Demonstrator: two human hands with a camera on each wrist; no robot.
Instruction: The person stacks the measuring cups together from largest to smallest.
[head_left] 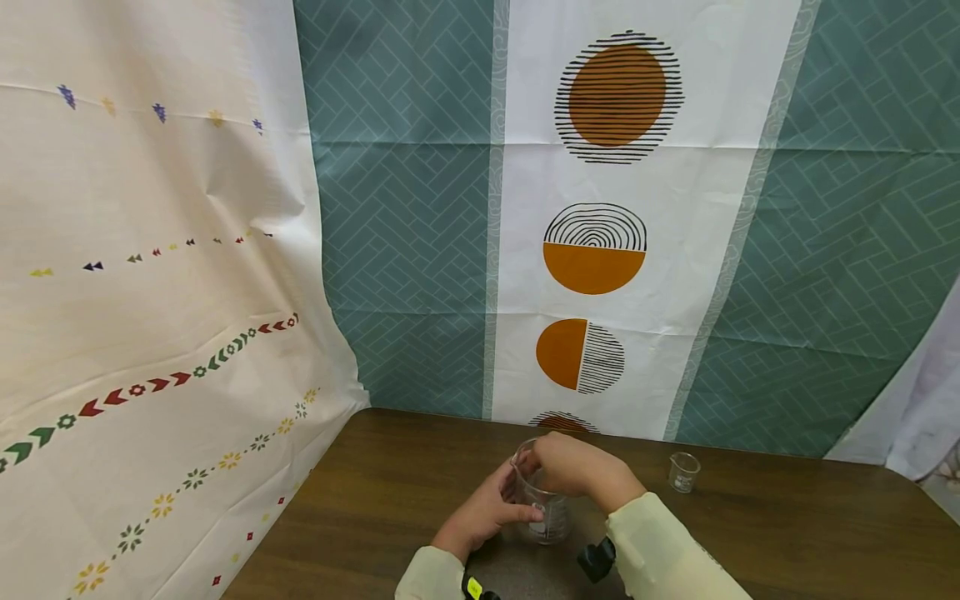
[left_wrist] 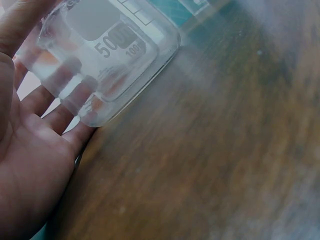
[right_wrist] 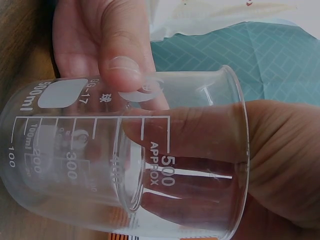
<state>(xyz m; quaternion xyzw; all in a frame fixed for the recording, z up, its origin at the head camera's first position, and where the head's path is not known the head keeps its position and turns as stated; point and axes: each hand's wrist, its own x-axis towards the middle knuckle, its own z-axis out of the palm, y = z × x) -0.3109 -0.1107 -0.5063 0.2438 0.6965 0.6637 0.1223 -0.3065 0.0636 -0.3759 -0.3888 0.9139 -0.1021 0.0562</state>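
A clear 500 ml glass beaker (head_left: 555, 527) stands at the middle of the table, slightly tilted in the head view. My left hand (head_left: 480, 510) grips it from the left, thumb on the near wall and fingers behind. Inside it sits a smaller 100 ml beaker (right_wrist: 133, 202), its rim at about the 400 mark in the right wrist view. My right hand (head_left: 573, 467) reaches in through the large beaker's mouth, thumb and fingers pinching the small beaker at its rim. Through the glass, the left wrist view shows both beakers' printed marks (left_wrist: 112, 45).
Another small glass beaker (head_left: 684, 473) stands upright on the wooden table (head_left: 795, 525), to the right of my hands. A patterned green and white cloth (head_left: 412, 250) hangs behind the table, and a cream cloth (head_left: 150, 333) hangs along the left side.
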